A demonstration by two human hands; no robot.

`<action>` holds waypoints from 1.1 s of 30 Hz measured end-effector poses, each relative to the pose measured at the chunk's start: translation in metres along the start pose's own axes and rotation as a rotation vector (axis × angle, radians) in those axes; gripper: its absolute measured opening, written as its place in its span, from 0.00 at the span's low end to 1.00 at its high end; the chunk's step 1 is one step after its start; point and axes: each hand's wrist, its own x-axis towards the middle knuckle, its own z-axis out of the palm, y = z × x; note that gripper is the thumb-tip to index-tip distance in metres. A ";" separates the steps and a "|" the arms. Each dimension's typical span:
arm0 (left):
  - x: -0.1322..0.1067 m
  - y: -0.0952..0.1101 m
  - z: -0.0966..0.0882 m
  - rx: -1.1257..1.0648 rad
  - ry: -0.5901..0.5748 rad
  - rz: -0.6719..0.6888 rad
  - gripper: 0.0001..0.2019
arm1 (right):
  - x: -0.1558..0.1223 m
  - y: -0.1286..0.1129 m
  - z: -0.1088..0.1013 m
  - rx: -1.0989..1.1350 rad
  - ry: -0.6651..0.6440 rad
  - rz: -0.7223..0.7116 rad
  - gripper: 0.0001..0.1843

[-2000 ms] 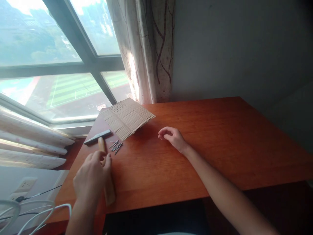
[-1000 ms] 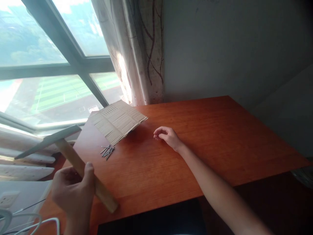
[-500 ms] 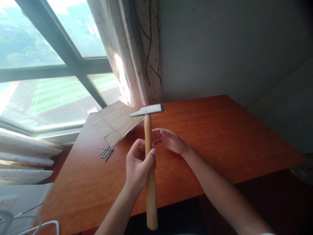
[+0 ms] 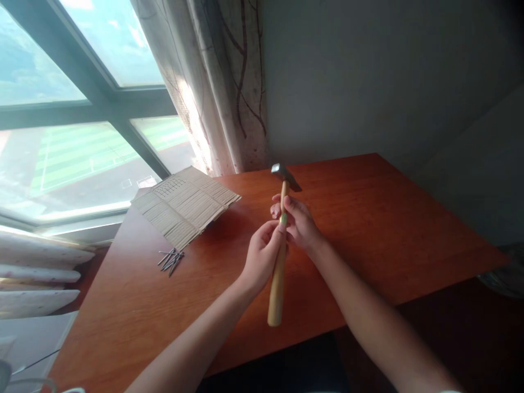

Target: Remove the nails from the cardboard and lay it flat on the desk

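Both my hands grip a hammer (image 4: 277, 278) with a wooden handle and a grey metal head, tilted above the table (image 4: 347, 218). My left hand (image 4: 263, 252) pinches the middle of the handle, thumb in front. Higher up, close below the head, my right hand (image 4: 301, 224) has its thumb and fingers closed round the handle. A small greenish patch shows on the handle between the two hands. Several loose nails (image 4: 171, 261) lie in a small pile to the left of my hands. Behind them is a ridged cardboard piece (image 4: 192, 202) with rows of small holes.
A window (image 4: 61, 158) and a patterned curtain (image 4: 241, 87) border the table at the back left. A grey wall (image 4: 347, 82) rises behind it. White cables (image 4: 39, 382) show at the lower left corner.
My right hand has closed on the handle; before, it was open beside it. The hammer has moved right and turned, so its flat face now points left. My left hand still holds it.
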 end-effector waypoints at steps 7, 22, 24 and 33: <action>-0.006 -0.015 -0.005 0.081 -0.039 0.015 0.19 | 0.001 -0.010 -0.002 -0.393 0.187 -0.171 0.19; -0.020 -0.050 -0.003 0.188 -0.315 -0.041 0.08 | 0.011 -0.044 -0.056 -0.884 0.496 -0.258 0.19; -0.019 -0.051 -0.007 0.352 -0.314 0.042 0.09 | 0.010 -0.052 -0.065 -1.026 0.462 -0.210 0.20; -0.009 -0.049 -0.021 0.610 -0.235 0.192 0.13 | 0.013 -0.045 -0.071 -1.340 0.340 -0.095 0.20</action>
